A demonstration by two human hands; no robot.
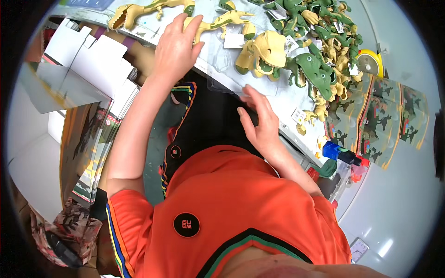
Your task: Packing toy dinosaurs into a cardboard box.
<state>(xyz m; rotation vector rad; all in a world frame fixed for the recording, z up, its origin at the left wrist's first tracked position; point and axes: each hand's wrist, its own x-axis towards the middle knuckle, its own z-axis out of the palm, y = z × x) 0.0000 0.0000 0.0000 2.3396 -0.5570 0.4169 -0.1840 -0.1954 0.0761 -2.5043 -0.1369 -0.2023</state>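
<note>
My left hand (177, 50) lies at the table's near edge with its fingers stretched out. Between its thumb and index finger shows the head of a tan-and-green toy dinosaur (227, 19), lying belly up; whether the hand grips it is hard to see. Fingers apart and slightly bent, my right hand (263, 121) hovers empty by the table edge. Near its fingertips is a clear plastic piece (221, 85). Farther right, a dinosaur with a large tan underside (270, 50) lies beside a green dinosaur head (314, 74) with an open mouth.
Another tan dinosaur (127, 16) lies far left. Green and tan dinosaurs are heaped (324, 32) at the back right, near a yellow tape roll (370, 62). Printed card sheets (382, 111) lie on the right. Stacked white-and-printed cartons (88, 60) stand left. A blue-and-black tool (340, 152) sits lower right.
</note>
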